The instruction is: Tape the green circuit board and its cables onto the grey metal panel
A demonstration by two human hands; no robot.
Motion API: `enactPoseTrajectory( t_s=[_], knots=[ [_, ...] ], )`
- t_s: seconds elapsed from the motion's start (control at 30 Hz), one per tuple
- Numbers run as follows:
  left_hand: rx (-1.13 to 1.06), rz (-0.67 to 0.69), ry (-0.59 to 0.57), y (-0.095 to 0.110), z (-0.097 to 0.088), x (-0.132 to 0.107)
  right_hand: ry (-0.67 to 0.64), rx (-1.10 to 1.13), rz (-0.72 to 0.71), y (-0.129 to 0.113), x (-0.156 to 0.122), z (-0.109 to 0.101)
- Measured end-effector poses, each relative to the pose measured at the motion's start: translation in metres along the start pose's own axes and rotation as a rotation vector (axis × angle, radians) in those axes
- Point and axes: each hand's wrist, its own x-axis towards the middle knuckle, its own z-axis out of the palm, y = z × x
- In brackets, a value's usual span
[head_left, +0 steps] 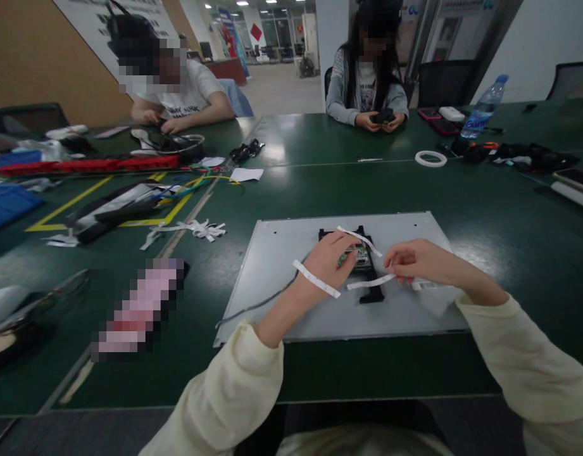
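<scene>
Dark green glossy tabletop point(490, 206) and pale grey rectangular panel point(257, 272) gave the ground colours.
Notched black plastic-looking frame point(373, 296) was plain, small green circuit board point(361, 256) silver-patched; narrow white strips point(317, 279) and cuffed cream fabric sleeves point(234, 392) looked pale. Farther off were straight yellow taped lines point(76, 201), long red bar point(89, 166), angular blue bin point(11, 206), flat white ring point(430, 164), blue-capped clear plastic bottle point(483, 106).

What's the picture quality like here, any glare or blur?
Head view: pale glare on the green table, beyond the white board and beside it; head view: the blue bin at the left edge looks soft, while the left hand and right hand are fairly clear; head view: coarse blocks hide a pink object's detail.
</scene>
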Motion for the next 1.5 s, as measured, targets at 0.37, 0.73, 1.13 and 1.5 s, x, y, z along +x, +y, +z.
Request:
enactPoseTrajectory(
  t_s=[0.37,0.73,1.13,1.5],
  knots=[
    [-0.262,-0.293,-0.329,0.027,0.001,-0.005,0.241,-0.064,-0.115,-0.002,-0.014,0.014],
    [0.236,-0.425,-0.329,0.034,0.015,-0.015,0.507,-0.393,-0.14,0.006,-0.011,0.044],
    [0.344,-0.445,-0.384,0.041,0.021,-0.018,0.608,-0.506,-0.153,0.006,-0.013,0.055],
    [0.418,-0.437,-0.41,0.042,0.026,-0.02,0.658,-0.74,-0.145,0.011,-0.009,0.062]
  ],
)
